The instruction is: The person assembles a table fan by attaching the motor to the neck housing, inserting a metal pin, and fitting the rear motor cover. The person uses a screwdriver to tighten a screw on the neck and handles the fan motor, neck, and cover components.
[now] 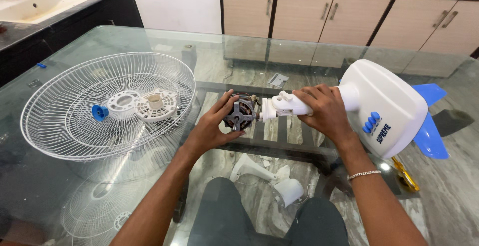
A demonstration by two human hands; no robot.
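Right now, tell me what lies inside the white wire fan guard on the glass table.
Inside the fan guard lie a blue cap and a white round slotted plastic piece, beside the guard's white centre hub. What the slotted piece covers cannot be seen.

Head camera looks down, close over glass table (309, 59) (single view).

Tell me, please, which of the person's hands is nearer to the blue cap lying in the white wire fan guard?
Left. The left hand cups the fan motor, to the right of the blue cap; the right hand grips the white fan neck, farther right.
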